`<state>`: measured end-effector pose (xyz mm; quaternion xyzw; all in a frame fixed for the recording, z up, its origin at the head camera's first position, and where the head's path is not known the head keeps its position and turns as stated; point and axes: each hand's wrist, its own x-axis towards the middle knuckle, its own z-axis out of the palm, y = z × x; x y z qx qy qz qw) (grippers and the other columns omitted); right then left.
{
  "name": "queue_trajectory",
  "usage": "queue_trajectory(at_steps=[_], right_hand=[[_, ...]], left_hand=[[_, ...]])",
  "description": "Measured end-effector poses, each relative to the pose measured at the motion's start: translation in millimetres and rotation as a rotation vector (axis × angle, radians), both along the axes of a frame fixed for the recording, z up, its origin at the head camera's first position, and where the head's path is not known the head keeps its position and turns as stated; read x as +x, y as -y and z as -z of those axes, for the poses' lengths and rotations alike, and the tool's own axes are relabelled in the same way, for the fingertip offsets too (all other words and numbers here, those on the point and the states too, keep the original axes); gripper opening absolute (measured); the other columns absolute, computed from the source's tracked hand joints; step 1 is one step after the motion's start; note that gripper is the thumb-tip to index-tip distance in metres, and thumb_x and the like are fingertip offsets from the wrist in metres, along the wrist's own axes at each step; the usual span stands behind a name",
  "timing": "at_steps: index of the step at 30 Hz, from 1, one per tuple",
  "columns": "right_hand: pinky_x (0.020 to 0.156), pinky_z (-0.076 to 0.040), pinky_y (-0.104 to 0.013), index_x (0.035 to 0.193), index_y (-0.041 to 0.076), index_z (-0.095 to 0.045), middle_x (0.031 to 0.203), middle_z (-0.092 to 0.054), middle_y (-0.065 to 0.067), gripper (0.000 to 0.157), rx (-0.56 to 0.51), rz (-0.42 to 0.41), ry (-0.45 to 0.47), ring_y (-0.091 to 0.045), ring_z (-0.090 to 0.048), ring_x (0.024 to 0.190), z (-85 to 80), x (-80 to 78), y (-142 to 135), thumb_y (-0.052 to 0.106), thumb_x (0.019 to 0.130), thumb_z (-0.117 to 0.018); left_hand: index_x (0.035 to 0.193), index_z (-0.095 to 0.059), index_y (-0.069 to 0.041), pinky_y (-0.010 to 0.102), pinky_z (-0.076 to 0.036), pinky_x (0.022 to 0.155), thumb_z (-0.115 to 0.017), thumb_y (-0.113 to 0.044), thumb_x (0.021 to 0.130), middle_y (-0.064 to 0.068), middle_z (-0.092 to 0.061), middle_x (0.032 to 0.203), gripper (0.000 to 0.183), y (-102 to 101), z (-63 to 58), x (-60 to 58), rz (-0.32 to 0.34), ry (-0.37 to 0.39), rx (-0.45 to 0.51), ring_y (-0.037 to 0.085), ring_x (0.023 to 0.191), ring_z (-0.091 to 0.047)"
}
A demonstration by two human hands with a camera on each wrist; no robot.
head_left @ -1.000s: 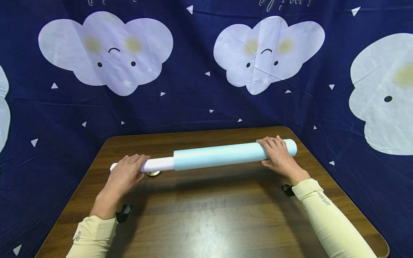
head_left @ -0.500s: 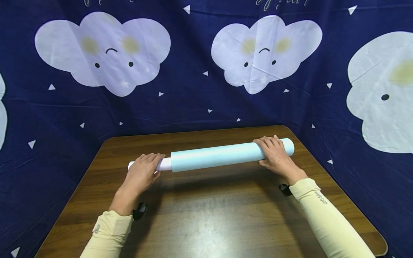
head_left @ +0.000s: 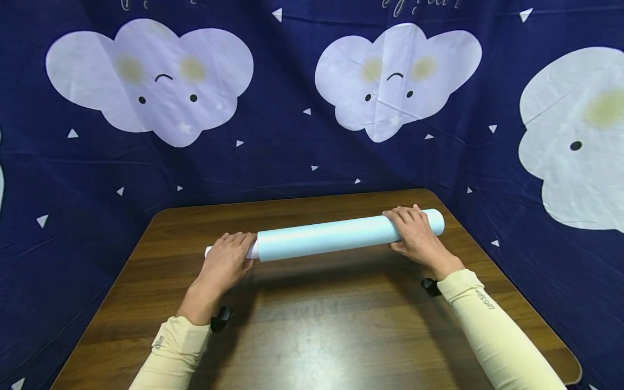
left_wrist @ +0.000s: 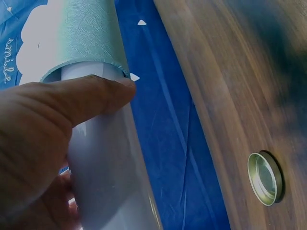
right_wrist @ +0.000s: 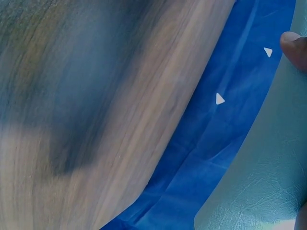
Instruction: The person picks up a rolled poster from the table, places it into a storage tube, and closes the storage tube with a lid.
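Note:
A light blue cardboard-like tube point(head_left: 324, 237) with a textured surface is held above the table, tilted slightly up to the right. From its left mouth sticks a glossy white roll point(left_wrist: 108, 172), partly inside the tube. My left hand point(head_left: 226, 262) grips the roll close to that mouth; the thumb point(left_wrist: 103, 96) lies across it by the rim in the left wrist view. Near the tube's right end, my right hand point(head_left: 414, 235) holds it from above. Only a thumb tip point(right_wrist: 295, 48) and a bit of another finger show on the tube in the right wrist view.
A round gold-coloured metal lid point(left_wrist: 265, 178) lies on the brown wooden table point(head_left: 312, 325), hidden in the head view. Behind the table hangs a dark blue cloth point(head_left: 283, 157) with clouds and small white triangles.
My left hand has moved right with the white roll, which has slid further into the tube. The metal lid has gone out of sight in the head view. My right hand stays nearly still.

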<state>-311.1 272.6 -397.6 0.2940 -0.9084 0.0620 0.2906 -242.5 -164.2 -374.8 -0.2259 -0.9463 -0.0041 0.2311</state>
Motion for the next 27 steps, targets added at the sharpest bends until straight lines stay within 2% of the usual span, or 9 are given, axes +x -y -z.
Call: queue_trajectory(at_steps=[5, 13, 16, 23, 27], right_hand=[[0.102, -0.031, -0.064, 0.127, 0.008, -0.050, 0.122, -0.055, -0.018, 0.081, 0.007, -0.004, -0.001, -0.039, -0.048, 0.116, 0.2, -0.7, -0.7, 0.017, 0.055, -0.088], [0.101, -0.032, -0.063, 0.126, 0.009, -0.051, 0.121, -0.056, -0.019, 0.081, 0.003, 0.009, -0.017, -0.039, -0.049, 0.113, 2.0, -0.4, -5.9, 0.018, 0.054, -0.088], [0.101, -0.032, -0.063, 0.126, 0.009, -0.051, 0.120, -0.057, -0.019, 0.080, 0.000, 0.015, -0.019, -0.039, -0.050, 0.112, 2.9, -0.2, -8.7, 0.017, 0.055, -0.087], [0.101, -0.030, -0.063, 0.125, 0.008, -0.051, 0.119, -0.057, -0.019, 0.079, -0.009, 0.003, -0.015, -0.039, -0.050, 0.112, 2.5, 0.8, -15.2, 0.015, 0.054, -0.086], [0.101, -0.030, -0.063, 0.125, 0.009, -0.051, 0.118, -0.057, -0.017, 0.078, -0.012, -0.001, -0.017, -0.039, -0.050, 0.112, 2.0, 1.6, -18.8, 0.015, 0.055, -0.085]], left_hand=[[0.121, -0.054, -0.004, 0.052, -0.045, 0.098, -0.080, -0.016, 0.070, 0.014, -0.065, 0.115, 0.059, 2.5, -0.3, 2.0, 0.006, 0.007, 0.028, 0.032, 0.110, -0.060], [0.131, -0.049, -0.006, 0.051, -0.041, 0.104, -0.079, -0.027, 0.074, 0.018, -0.059, 0.128, 0.068, 15.6, -7.0, 10.1, 0.002, 0.033, 0.034, 0.035, 0.119, -0.055], [0.131, -0.049, -0.006, 0.050, -0.043, 0.102, -0.079, -0.026, 0.074, 0.018, -0.058, 0.128, 0.068, 24.2, -8.4, 11.9, 0.037, 0.024, 0.051, 0.035, 0.118, -0.056], [0.133, -0.049, -0.007, 0.049, -0.049, 0.090, -0.080, -0.025, 0.071, 0.017, -0.057, 0.130, 0.071, 48.8, -5.0, 16.4, 0.152, -0.067, 0.145, 0.034, 0.114, -0.058], [0.134, -0.050, -0.009, 0.049, -0.049, 0.088, -0.080, -0.022, 0.071, 0.015, -0.057, 0.131, 0.070, 60.7, -5.8, 18.3, 0.186, -0.069, 0.207, 0.032, 0.114, -0.058]])
